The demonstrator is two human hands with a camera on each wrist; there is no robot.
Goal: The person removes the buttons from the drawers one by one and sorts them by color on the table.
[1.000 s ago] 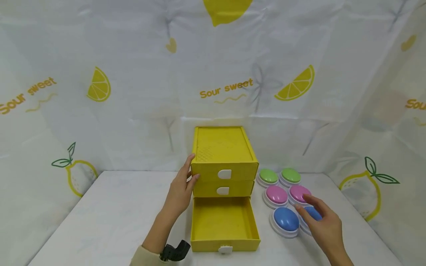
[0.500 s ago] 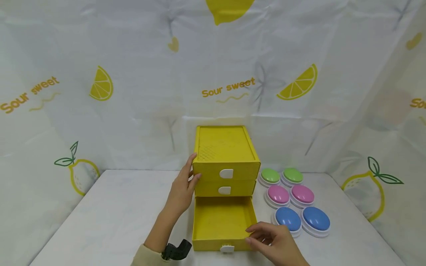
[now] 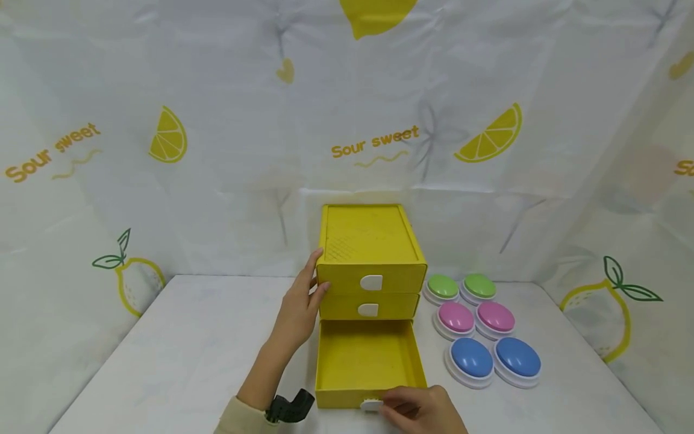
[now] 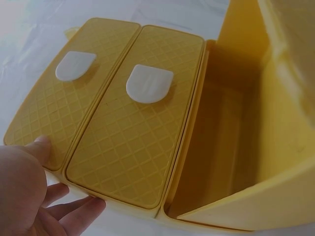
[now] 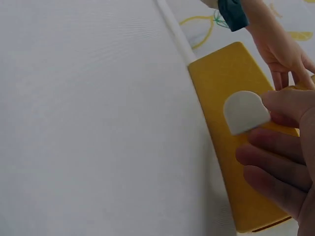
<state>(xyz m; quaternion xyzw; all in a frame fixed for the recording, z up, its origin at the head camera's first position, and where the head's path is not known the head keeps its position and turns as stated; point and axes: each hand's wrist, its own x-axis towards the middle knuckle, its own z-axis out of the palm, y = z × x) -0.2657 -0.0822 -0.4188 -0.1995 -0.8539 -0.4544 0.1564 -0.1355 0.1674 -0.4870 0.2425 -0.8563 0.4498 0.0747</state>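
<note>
A yellow drawer cabinet stands against the back cloth, its lowest drawer pulled out and holding nothing. My left hand grips the cabinet's left front corner, thumb on the top drawer's front and the other fingers along the side. At the pulled-out drawer's front, my right hand has its thumb and fingers at the right end of the white handle. In the right wrist view the other fingers bend along the drawer front below it. The upper two drawers are closed.
To the cabinet's right stand several round push buttons on white bases, in pairs: green, pink and blue. Lemon-printed white cloth hangs behind and at the sides. The table is white.
My right hand has moved left from above the blue and pink buttons, past the drawer's right corner, to its handle. My left hand stays on the cabinet. The view shifts slightly.
</note>
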